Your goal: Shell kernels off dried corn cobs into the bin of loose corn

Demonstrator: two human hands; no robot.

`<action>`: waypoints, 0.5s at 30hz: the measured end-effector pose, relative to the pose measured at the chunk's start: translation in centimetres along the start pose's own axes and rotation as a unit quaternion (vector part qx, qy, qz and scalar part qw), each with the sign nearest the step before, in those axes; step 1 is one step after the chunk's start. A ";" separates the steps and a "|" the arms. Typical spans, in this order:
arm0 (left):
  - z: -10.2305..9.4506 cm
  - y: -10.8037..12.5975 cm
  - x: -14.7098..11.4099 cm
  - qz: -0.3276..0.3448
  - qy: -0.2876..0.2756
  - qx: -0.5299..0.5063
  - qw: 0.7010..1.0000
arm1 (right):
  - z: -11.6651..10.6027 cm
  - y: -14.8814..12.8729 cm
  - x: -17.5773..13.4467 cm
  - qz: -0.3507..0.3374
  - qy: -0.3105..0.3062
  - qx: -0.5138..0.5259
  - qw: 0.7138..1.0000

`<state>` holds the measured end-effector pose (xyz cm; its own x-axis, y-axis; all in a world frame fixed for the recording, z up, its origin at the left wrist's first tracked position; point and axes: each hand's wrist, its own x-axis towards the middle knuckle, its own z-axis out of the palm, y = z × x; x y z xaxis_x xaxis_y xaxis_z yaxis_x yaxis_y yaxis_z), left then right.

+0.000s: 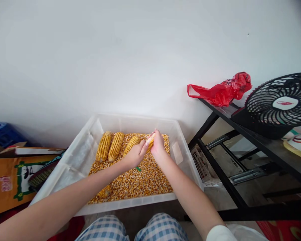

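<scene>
Both hands meet over a translucent plastic bin (130, 204) that holds loose corn kernels (140, 182). Between them is a partly stripped corn cob (151, 140), pale on its upper side and yellow below. My left hand (136, 154) has its fingers closed on the cob's left side. Around its right side my right hand (158, 144) is wrapped, hiding part of it. Two whole ears of corn (116, 146) lie side by side on the kernels at the left, and another ear (131, 145) rests just behind my left hand. Part of one more ear (104, 192) shows below my left forearm.
Right of the bin stands a black metal-framed table (268, 150) carrying a red plastic bag (224, 90) and a black fan (283, 103). On the left are an orange cardboard box (5, 180) and a blue crate (5, 135). A white wall (130, 60) rises behind the bin.
</scene>
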<state>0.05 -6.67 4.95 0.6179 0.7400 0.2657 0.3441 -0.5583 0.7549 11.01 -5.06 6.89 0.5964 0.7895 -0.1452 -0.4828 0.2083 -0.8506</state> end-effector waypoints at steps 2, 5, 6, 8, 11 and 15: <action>-0.1 0.1 0.1 -0.010 0.001 -0.030 0.999 | 0.1 -0.3 0.1 0.057 0.018 0.042 0.997; -0.6 0.7 0.5 -0.049 -0.027 -0.122 0.991 | 0.1 -0.8 0.5 0.104 0.014 0.104 0.989; -0.9 0.9 0.7 -0.054 -0.032 -0.155 0.986 | 0.0 -0.9 0.7 0.120 0.006 0.123 0.985; -1.2 1.4 1.0 -0.043 -0.011 -0.209 0.977 | 0.0 -0.9 0.9 0.153 -0.018 0.146 0.977; -1.7 1.2 1.6 -0.048 0.090 -0.297 0.950 | 0.1 -0.6 0.6 0.177 -0.061 0.137 0.973; -2.3 -0.3 2.3 -0.115 0.206 -0.412 0.880 | 0.6 0.3 -0.9 0.206 -0.120 0.056 0.970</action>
<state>-0.25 -3.89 6.70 0.2326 0.9656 0.1160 -0.3080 -0.0400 0.9506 10.00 -5.36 7.08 0.1786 0.9277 -0.3279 -0.7236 -0.1020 -0.6827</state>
